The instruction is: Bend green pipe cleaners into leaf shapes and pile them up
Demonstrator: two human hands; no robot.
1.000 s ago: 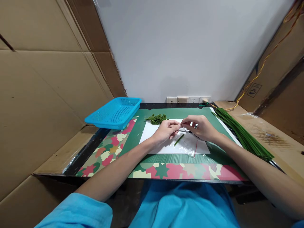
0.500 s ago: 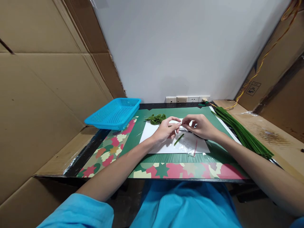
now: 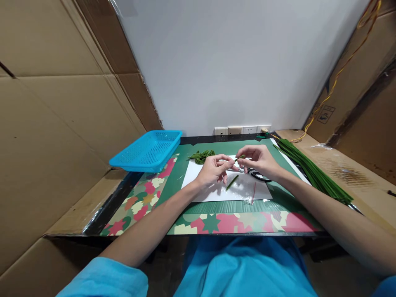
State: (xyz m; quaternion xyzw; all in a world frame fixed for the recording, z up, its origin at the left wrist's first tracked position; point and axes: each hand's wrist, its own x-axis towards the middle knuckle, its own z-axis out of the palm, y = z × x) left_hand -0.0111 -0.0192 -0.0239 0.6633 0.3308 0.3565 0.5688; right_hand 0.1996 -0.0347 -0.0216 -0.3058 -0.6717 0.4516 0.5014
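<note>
My left hand [image 3: 214, 170] and my right hand [image 3: 259, 161] meet over a white sheet [image 3: 198, 181] on the green mat [image 3: 278, 197]. Both pinch a short green pipe-cleaner piece [image 3: 239, 157] held between their fingertips. Another short green piece [image 3: 232, 182] lies on the sheet just below the hands, beside a clear plastic bag [image 3: 244, 190] with a red strip. Black scissors [image 3: 259, 175] lie under my right hand. A small pile of bent green pieces [image 3: 201, 155] sits at the far edge of the sheet.
A blue plastic basket [image 3: 148, 150] stands at the left on the table edge. A long bundle of green pipe cleaners [image 3: 312, 173] lies along the right side. Cardboard walls close both sides; wall sockets [image 3: 243, 129] are at the back.
The hands have lifted a little and the green piece now shows between the fingertips. The scissors have come into view beneath my right hand.
</note>
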